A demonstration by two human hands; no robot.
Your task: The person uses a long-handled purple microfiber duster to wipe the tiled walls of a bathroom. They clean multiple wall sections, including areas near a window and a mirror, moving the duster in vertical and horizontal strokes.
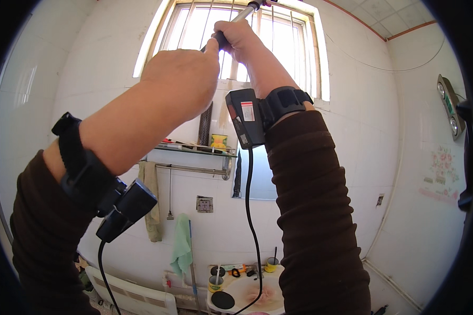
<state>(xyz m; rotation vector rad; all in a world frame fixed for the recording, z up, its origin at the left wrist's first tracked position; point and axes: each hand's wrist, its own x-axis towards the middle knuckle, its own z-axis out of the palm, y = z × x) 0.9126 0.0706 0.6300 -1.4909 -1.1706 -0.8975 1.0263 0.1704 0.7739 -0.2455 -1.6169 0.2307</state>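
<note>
Both my arms reach up toward the window (270,42), hands raised in front of it. A pole (243,13) with a silver shaft and dark grip slants up to the right, and its far end leaves the top of the picture. My right hand (239,39) is wrapped round the pole at its dark grip. Lower down and closer to me, my left hand (181,79) is closed round the grip's lower end, one digit lying up along it. Most of its fingers are hidden behind the back of the hand. A black joint shows on the pole near the upper edge.
Vertical bars cross the window. Below it, a glass shelf (194,149) carries a yellow can (219,140), above a towel rail (194,169). A sink (244,291) with cups stands underneath, near a green cloth (182,244). A lamp fixture (448,107) hangs on the right wall.
</note>
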